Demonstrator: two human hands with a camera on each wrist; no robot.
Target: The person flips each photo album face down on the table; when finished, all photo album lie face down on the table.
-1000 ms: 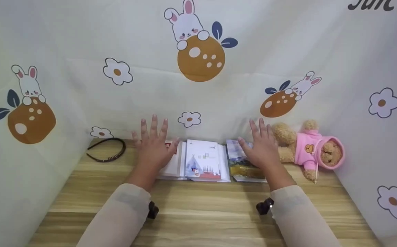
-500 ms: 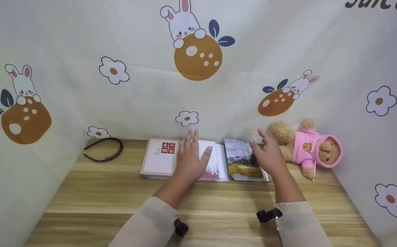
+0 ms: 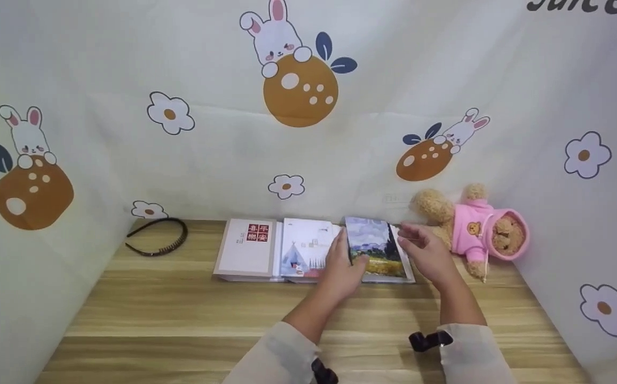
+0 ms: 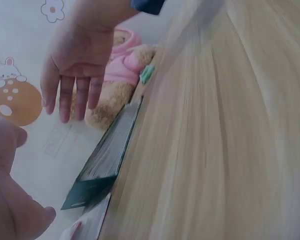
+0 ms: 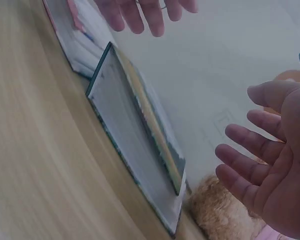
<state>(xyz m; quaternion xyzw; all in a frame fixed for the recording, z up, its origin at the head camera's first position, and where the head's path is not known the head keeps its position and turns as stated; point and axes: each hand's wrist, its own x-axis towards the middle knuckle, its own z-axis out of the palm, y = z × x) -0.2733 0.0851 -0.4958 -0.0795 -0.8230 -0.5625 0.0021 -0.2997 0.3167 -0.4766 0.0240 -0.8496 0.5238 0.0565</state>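
A book (image 3: 372,245) with a landscape painting on its cover lies at the right end of a row of books. My left hand (image 3: 343,272) is over its left side, thumb spread from the fingers. In the left wrist view that hand shows beside the book's dark green spine (image 4: 90,191). My right hand (image 3: 426,253) hovers at the book's right edge with its fingers loosely bent. In the right wrist view the right-hand fingers (image 5: 250,160) are spread above the book's page edges (image 5: 132,135), apart from them. Neither hand holds anything.
Left of that book lie a white book (image 3: 308,245) with a tent picture and a pale book (image 3: 244,256) with a red stamp. A black headband (image 3: 172,245) lies far left, a teddy bear (image 3: 468,229) in pink at right. A printed cloth (image 3: 223,154) hangs behind the table.
My left hand has come right and down, from above the pale book past the tent book to the painted book. My right hand has lowered and turned inward, its fingers now more bent.
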